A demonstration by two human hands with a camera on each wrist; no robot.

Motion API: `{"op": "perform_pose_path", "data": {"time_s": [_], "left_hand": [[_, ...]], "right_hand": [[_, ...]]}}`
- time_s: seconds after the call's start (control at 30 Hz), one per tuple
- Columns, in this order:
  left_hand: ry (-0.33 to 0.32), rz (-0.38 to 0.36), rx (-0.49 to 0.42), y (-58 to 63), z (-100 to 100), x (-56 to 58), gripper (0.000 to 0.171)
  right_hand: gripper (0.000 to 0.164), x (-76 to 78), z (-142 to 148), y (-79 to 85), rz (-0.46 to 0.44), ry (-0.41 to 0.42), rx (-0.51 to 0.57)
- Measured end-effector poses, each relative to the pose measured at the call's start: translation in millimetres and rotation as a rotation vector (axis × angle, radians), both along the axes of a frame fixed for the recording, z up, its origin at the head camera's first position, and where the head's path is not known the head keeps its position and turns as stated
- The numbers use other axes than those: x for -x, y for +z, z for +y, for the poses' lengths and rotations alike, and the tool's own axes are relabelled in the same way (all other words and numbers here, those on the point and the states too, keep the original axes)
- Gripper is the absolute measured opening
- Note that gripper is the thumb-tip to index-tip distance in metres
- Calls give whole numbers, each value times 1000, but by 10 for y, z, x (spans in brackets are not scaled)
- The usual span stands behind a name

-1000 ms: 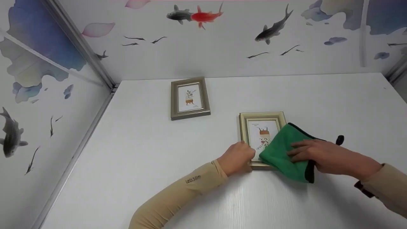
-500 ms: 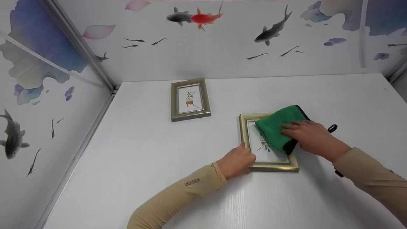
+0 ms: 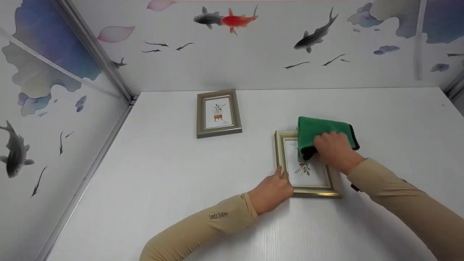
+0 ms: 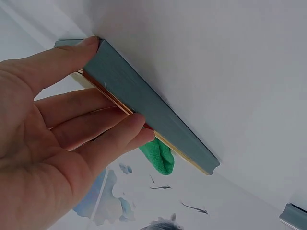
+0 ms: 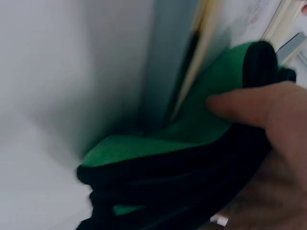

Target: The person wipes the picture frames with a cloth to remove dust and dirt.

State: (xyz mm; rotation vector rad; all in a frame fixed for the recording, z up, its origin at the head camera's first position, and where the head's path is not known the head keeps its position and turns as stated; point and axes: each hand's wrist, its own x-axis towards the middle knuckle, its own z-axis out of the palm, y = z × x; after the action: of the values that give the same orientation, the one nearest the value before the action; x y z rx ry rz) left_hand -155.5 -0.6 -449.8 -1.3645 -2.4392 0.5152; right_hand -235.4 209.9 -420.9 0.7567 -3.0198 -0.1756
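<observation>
A gold picture frame [image 3: 317,191] with a plant print lies on the white tabletop [image 3: 174,174], and my left hand [image 3: 272,192] grips its lower left corner. In the left wrist view the thumb [image 4: 72,60] presses the outer side of the frame [image 4: 139,98], and the fingers reach over its front. My right hand [image 3: 335,150] holds a folded green cloth [image 3: 322,125] with black edging over the frame's upper right corner, hiding part of the print. The right wrist view shows the thumb [image 5: 240,105] on the cloth [image 5: 144,148], which bunches against the frame's side.
Farther back on the left lies a second, darker picture frame [image 3: 200,116] with a similar print. White panels [image 3: 253,69] painted with fish and leaves rise behind the table and along its left side.
My right hand has moved the cloth up and left, from the frame's lower right to its upper right corner, and its fingers have curled more. The left hand stays at the lower left corner.
</observation>
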Motion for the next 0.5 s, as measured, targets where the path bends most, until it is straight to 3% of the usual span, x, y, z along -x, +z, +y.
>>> {"op": "perform_pose_path", "data": {"time_s": [0.13, 0.27, 0.4, 0.5], "left_hand": [[-16, -9, -26, -29, 7, -4, 15], [-30, -70, -22, -25, 18, 21, 13], [-40, -110, -15, 6, 19, 55, 9], [-30, -164, -22, 27, 11, 64, 9]], "right_hand": [[31, 23, -231, -27, -6, -42, 41], [29, 46, -364, -65, -19, -23, 95], [18, 64, -383, -83, -98, 59, 204], [8, 81, -341, -95, -189, 165, 288]]}}
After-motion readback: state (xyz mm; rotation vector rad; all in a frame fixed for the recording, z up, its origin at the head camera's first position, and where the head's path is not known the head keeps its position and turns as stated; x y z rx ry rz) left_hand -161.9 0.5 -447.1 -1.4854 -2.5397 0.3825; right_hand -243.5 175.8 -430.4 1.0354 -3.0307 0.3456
